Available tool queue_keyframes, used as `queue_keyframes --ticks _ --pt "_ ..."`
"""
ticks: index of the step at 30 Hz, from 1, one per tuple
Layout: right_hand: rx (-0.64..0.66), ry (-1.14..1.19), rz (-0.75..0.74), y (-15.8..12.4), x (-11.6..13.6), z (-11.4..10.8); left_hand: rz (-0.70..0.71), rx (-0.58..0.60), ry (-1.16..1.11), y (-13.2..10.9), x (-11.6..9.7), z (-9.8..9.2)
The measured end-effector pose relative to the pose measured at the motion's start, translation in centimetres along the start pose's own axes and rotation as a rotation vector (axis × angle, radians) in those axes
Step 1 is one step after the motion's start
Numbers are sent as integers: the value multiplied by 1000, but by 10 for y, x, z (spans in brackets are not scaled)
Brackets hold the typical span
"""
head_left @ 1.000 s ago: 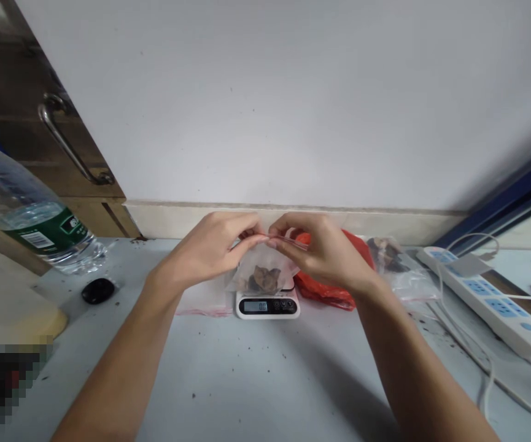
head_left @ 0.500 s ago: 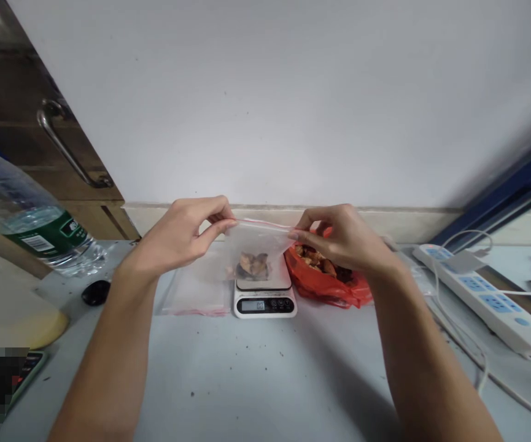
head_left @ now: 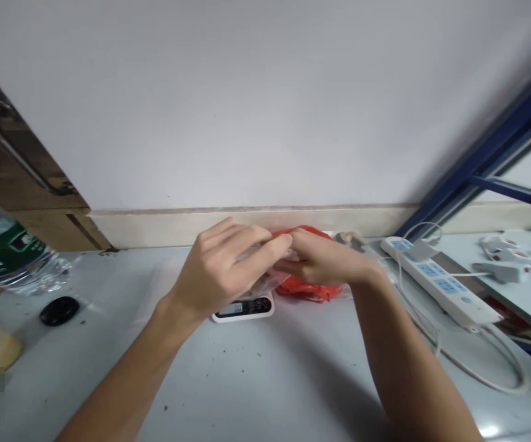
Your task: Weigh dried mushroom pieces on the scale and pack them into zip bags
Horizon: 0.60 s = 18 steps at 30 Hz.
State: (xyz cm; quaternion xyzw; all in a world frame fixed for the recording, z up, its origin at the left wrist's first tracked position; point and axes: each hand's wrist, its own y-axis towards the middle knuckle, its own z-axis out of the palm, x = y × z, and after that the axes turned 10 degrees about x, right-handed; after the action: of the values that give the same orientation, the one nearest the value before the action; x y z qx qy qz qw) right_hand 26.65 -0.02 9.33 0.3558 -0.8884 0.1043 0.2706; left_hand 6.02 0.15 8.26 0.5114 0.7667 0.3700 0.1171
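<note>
Over the kitchen scale (head_left: 244,314), my left hand (head_left: 228,264) and my right hand (head_left: 327,258) meet, fingertips together at the top of a clear zip-lock bag (head_left: 272,280). Both are closed on that bag. Most of it, and the brown dried pieces seen in it earlier, lies hidden behind my left hand. The scale's front panel shows below my hands. Behind my right hand sits a red plastic bag (head_left: 309,291). Flat zip-lock bags (head_left: 152,291) lie to the left of the scale, blurred.
A water bottle (head_left: 11,248) with a green label leans in at the left, near a black round cap (head_left: 59,311). On the right lies a white power strip (head_left: 440,282) with cables. A wall rises behind the table (head_left: 247,393), and a blue frame (head_left: 477,166) stands at right.
My left hand has moved right along the bag's top edge and now meets my right hand. The view has turned somewhat to the right.
</note>
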Motion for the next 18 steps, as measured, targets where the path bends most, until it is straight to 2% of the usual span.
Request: queue_keyframes --ticks 2,4,7,9,10,11,14,16,18 --pt "-66 29 43 -14 -8 -10 -18 -52 -24 2 -6 5" --pt "-277 13 148 -35 -21 -22 -56 15 -62 1 -6 11" --pt "-677 -179 314 -71 -48 -29 -62 291 -146 -4 -1 24" --pt "-809 -370 379 -93 -72 -21 -70 474 -184 -7 2 33" --pt "-784 -442 393 -103 -84 -13 -85 538 -196 -7 2 37" --pt "-703 -490 396 -111 -96 -3 -102 581 -203 -8 2 39" --pt "-351 -490 386 -128 -122 29 -139 619 -234 -7 1 40" --pt "-255 -464 421 -132 -126 42 -153 617 -263 -6 1 39" --pt "-245 -454 460 -131 -121 43 -166 625 -290 -6 1 38"
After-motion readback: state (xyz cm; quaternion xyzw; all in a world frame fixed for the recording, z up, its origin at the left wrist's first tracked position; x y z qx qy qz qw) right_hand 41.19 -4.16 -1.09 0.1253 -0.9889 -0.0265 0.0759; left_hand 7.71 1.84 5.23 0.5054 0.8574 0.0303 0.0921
